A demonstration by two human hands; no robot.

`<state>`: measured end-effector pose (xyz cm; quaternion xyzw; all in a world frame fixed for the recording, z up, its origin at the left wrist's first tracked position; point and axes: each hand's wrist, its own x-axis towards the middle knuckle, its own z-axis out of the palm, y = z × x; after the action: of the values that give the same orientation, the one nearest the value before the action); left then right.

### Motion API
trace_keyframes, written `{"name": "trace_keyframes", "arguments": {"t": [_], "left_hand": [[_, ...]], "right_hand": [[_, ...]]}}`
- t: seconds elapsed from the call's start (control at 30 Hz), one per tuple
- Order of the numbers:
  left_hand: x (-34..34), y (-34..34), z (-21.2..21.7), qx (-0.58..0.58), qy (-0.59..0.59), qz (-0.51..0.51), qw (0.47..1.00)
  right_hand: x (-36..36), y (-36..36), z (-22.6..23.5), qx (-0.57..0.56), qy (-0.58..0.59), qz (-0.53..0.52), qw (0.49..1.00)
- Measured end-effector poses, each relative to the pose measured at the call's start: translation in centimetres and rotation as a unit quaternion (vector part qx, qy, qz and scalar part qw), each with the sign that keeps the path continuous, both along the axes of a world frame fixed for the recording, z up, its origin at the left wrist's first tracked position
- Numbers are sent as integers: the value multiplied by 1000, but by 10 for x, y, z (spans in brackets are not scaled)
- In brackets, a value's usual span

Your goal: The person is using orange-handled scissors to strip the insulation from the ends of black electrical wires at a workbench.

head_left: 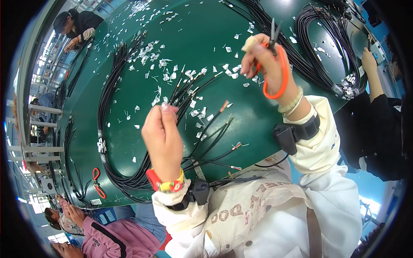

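My left hand is closed in a pinch just over a fan of black cables. What its fingertips hold, if anything, is hidden. Several cable ends there are stripped, with thin coloured wires showing. Raised above the table to the right, my right hand has scissors in it. Their orange loops hang around the fingers and palm, and the dark blades point up. A pale cover sits on one of that hand's fingertips. More loose cable ends lie between the left hand and the table's near edge.
Small white scraps are scattered over the green table. Another coiled cable bundle lies at the right. Orange-handled scissors rest at the left edge. A co-worker in pink sits at left, another person works far left, and a person's arm reaches in right.
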<state>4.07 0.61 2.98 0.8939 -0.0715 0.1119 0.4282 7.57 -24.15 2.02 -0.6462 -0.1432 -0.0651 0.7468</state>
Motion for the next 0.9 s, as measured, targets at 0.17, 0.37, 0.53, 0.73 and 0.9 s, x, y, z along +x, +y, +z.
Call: {"name": "trace_keyframes", "arguments": {"t": [0.17,0.37,0.53,0.73,0.9], "left_hand": [[-4,4,46,110,-18,23,994],[23,32,-20,361,-43,-196,911],[-14,40,8,555,-78,-141,816],[1,20,27,539,-21,-100,836],[13,32,28,288,8,-147,946]], "right_hand": [[2,13,-8,10,35,-43,998],[2,20,-24,-49,-37,-99,993],[6,48,-34,-68,-17,-69,995],[15,41,-33,-27,-12,-59,998],[26,58,-38,36,-14,2,999]]}}
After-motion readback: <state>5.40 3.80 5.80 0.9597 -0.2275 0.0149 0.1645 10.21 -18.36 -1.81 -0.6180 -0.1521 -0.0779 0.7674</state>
